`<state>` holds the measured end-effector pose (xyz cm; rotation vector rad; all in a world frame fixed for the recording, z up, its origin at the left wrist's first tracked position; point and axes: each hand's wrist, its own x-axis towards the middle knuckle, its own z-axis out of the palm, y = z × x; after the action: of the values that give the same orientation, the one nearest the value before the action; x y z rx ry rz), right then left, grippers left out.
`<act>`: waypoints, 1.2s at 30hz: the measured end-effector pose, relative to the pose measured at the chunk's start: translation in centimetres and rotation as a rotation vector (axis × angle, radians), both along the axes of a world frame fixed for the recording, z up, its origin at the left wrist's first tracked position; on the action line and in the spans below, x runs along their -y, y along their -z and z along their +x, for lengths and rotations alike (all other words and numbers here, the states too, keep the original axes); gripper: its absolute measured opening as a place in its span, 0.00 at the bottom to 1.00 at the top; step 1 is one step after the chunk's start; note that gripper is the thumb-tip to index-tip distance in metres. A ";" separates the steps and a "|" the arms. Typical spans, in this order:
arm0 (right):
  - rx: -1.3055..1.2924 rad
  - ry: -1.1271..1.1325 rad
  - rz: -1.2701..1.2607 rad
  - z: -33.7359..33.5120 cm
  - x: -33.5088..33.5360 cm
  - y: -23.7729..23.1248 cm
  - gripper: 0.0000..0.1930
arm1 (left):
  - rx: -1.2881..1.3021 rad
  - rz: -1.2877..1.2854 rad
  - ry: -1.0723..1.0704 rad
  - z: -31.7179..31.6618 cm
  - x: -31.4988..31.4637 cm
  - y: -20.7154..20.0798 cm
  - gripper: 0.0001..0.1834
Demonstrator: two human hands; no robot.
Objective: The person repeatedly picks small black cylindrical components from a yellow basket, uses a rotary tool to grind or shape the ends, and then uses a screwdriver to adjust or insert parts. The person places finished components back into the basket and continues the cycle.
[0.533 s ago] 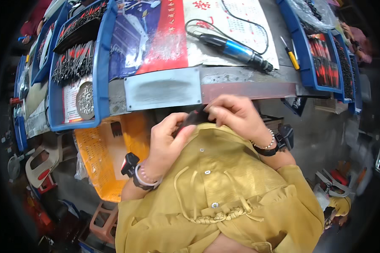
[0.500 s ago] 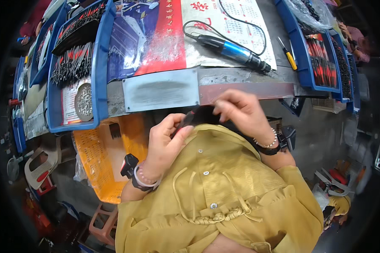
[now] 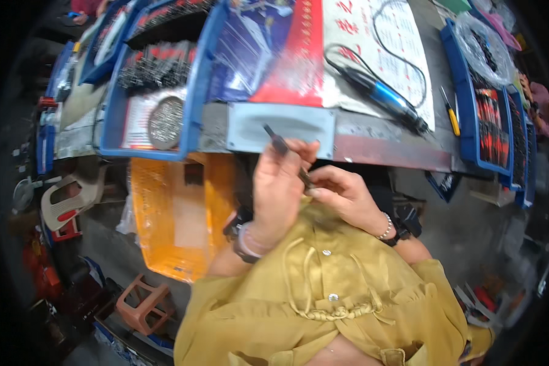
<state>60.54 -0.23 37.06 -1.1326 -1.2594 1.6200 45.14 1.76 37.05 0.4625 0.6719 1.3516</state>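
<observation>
In front of my body, at the table's edge, my left hand is closed round a dark slim tool. Its narrow tip points up and left, over the pale metal plate. My right hand is close on the right, with thumb and fingers pinched at the tool's lower end. Fingers and motion blur hide much of the tool, so its exact kind is unclear. Farther back lies a blue and black electric screwdriver with a black cord.
At the left, a blue bin holds several dark slim pieces and a round dish of small metal parts. On the right is another blue bin with red and black pieces, near a yellow-handled screwdriver. Below the table stands an orange crate.
The view has shifted, so the table appears farther right. My left hand has risen toward the plate, with the dark tool's tip now showing. My right hand has come down beside it.
</observation>
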 end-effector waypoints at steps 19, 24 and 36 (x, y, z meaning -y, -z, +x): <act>-0.095 0.142 0.134 1.5 -3.1 -2.2 0.04 | -0.470 0.119 0.443 -0.5 0.3 -1.4 0.21; 0.366 0.310 0.717 0.2 -2.4 -1.1 0.06 | -0.554 0.289 0.207 1.9 1.5 -0.1 0.18; 0.010 0.224 0.362 2.8 -1.3 -2.2 0.06 | -0.245 0.098 0.463 2.1 2.6 -2.0 0.26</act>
<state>63.38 1.12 39.31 -1.0127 -1.3161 1.1664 47.22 -0.84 39.05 0.8185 0.6496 0.8988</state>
